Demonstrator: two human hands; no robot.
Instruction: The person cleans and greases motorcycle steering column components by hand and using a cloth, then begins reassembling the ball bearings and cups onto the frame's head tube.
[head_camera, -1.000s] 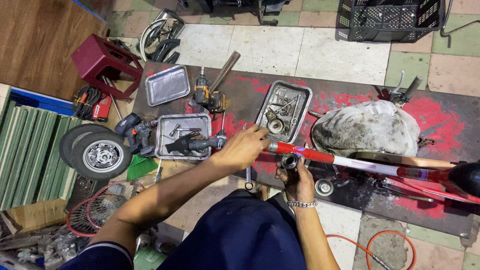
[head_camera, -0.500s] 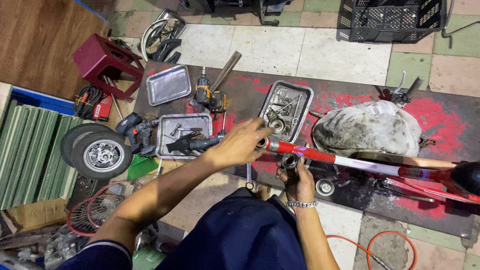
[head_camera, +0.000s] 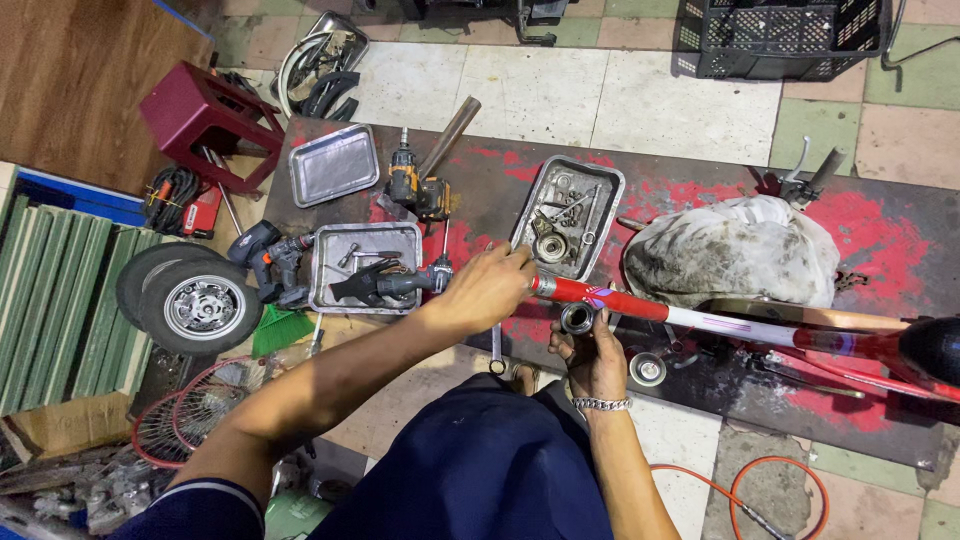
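My left hand (head_camera: 490, 290) is closed around the near end of the red and white frame tube (head_camera: 640, 305), which runs off to my right over the red-stained mat (head_camera: 700, 190). My right hand (head_camera: 592, 352), just below it, cups a round metal bearing part (head_camera: 578, 318) up against the tube. Beyond my left hand sits a metal tray (head_camera: 600, 185) of small parts
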